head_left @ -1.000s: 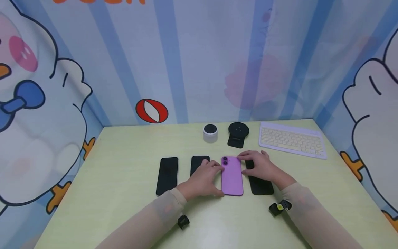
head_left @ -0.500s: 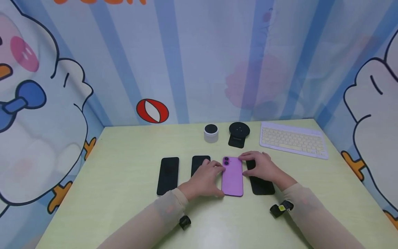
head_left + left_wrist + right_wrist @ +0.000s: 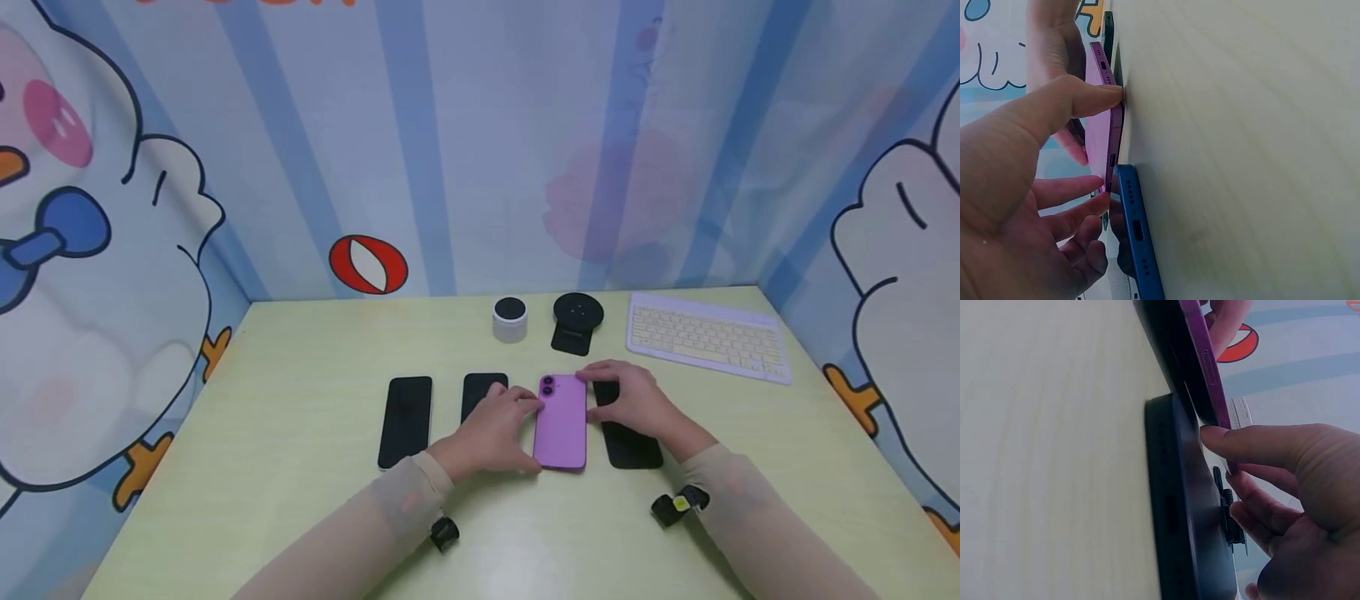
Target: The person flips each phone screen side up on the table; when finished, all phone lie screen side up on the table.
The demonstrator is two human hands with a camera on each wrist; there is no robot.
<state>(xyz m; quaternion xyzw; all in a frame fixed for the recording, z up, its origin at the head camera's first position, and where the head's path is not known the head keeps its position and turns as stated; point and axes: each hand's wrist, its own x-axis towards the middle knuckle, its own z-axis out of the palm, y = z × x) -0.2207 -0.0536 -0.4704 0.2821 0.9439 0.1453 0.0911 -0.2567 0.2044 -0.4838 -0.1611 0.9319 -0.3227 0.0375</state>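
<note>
A purple smartphone [image 3: 561,425] lies camera side up in the row of phones. My left hand [image 3: 491,429] holds it by the left side, thumb at the lower corner and fingertips higher on the edge. At its upper right, my right hand [image 3: 626,400] pinches the corner and side edge between thumb and fingers. The right wrist view shows the purple phone's edge [image 3: 1210,369] tilted, with a dark surface below; I cannot tell whether that is its own screen. Beneath my left hand sits a blue-edged phone [image 3: 1138,231], partly covered. A black phone [image 3: 633,446] lies under my right hand.
Another black phone [image 3: 405,421] lies at the left end of the row. Farther back stand a small white cylinder with a dark top [image 3: 510,321], a round black stand-like device [image 3: 577,321] and a lilac keyboard [image 3: 705,337]. A printed curtain [image 3: 495,150] rises behind the table.
The purple phone has shifted very slightly upward in the head view, and a thin dark edge shows along its bottom. Both hands keep nearly the same place on it.
</note>
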